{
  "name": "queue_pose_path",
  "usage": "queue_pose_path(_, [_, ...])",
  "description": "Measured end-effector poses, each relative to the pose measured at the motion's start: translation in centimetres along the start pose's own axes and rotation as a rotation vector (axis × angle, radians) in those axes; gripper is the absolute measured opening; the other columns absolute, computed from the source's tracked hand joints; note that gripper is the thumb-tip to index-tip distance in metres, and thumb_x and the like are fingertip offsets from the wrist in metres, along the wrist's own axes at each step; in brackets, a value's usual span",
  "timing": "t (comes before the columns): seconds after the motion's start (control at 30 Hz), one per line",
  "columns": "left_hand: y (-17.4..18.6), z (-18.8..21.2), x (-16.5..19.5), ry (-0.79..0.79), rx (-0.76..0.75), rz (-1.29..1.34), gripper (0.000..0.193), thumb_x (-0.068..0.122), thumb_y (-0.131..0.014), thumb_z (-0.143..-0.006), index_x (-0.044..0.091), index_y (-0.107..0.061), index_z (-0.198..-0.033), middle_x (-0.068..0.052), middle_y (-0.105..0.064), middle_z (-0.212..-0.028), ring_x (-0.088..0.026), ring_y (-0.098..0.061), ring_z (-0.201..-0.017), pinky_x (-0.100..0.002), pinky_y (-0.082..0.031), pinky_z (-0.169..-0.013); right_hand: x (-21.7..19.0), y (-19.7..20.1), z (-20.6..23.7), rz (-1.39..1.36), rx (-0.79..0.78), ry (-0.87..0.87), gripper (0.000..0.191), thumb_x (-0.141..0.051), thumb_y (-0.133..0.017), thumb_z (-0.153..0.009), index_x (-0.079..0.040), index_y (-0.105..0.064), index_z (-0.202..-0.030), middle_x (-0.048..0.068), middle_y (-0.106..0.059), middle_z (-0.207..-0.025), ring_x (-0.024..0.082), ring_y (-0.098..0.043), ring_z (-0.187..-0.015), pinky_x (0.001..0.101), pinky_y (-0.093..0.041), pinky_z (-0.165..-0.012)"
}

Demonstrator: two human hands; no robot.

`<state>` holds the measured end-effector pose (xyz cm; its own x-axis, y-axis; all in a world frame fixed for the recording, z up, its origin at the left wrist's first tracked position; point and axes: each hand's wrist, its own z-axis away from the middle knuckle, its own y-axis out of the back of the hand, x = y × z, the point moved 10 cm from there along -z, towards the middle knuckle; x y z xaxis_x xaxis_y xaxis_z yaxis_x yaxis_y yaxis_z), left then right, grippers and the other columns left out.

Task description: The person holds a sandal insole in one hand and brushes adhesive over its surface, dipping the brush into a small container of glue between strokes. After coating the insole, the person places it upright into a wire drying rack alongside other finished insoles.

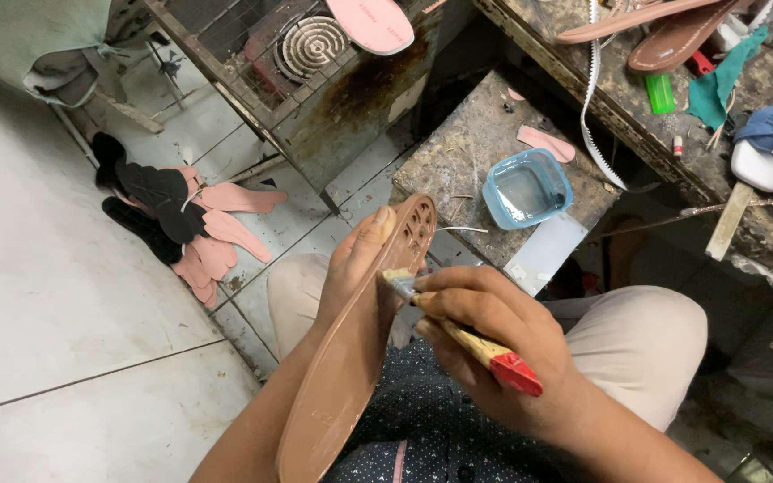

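- The left hand (pixel 360 259) grips a long brown shoe sole (pixel 351 358) from behind, thumb laid flat along its face; the sole slants up from the lap, its perforated toe just above the fingertips.
- The right hand (pixel 494 331) is closed around a small brush (pixel 458 331) with a pale handle and red end, its bristles touching the sole's edge just beside the left thumb.
- Just beyond both hands, a light blue square plastic tub (pixel 527 188) holding clear liquid sits on a stained low block (pixel 467 152), with a pale flat sheet (pixel 546 253) at the block's near edge.
- Well to the left of the left hand, pink and black cut sole pieces (pixel 185 224) lie heaped on the pale tiled floor (pixel 55 286), which offers wide open room on that side.
- Far ahead of the left hand stands a rusty wire-topped metal box (pixel 315 80) with a pink insole (pixel 373 22) on it, cut off by the top edge.
- Beyond the right hand, a cluttered workbench (pixel 673 125) carries brown soles (pixel 673 36), a green lighter-like item (pixel 660 92), teal cloth (pixel 717 85) and a white toothed strip (pixel 594 98) hanging over its edge.
- The small print on the pink insole is too small to make out; the bench's right end is cut off.
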<state>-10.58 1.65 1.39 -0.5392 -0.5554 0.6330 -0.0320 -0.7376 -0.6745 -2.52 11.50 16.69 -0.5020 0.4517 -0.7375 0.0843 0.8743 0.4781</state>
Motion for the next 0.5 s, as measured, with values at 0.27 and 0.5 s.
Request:
queue_pose_path(0.27, [-1.4, 0.7, 0.1, 0.033, -0.027, -0.026, 0.037, 0.035, -0.053, -0.107, 0.003, -0.064, -0.123, -0.005, -0.065, -0.097, -0.013, -0.059, -0.081, -0.027, -0.048, -0.068, 1.1, 0.0, -0.1, 0.007, -0.037, -0.035, 0.039, 0.004, -0.076, -0.083, 0.000, -0.062, -0.119, 0.018, -0.063, -0.124, 0.029, -0.071, -0.110, 0.0344, -0.059, -0.090])
queue_pose_path(0.5, [-0.5, -0.6, -0.3, -0.009, -0.109, 0.025, 0.036, 0.032, -0.054, -0.107, 0.000, -0.063, -0.120, -0.006, -0.068, -0.098, -0.013, -0.065, -0.082, -0.027, -0.054, -0.072, 0.2, -0.8, 0.1, -0.046, -0.072, -0.005, 0.039, 0.004, -0.076, -0.084, -0.001, -0.061, -0.120, 0.017, -0.064, -0.125, 0.028, -0.071, -0.108, 0.0335, -0.060, -0.090])
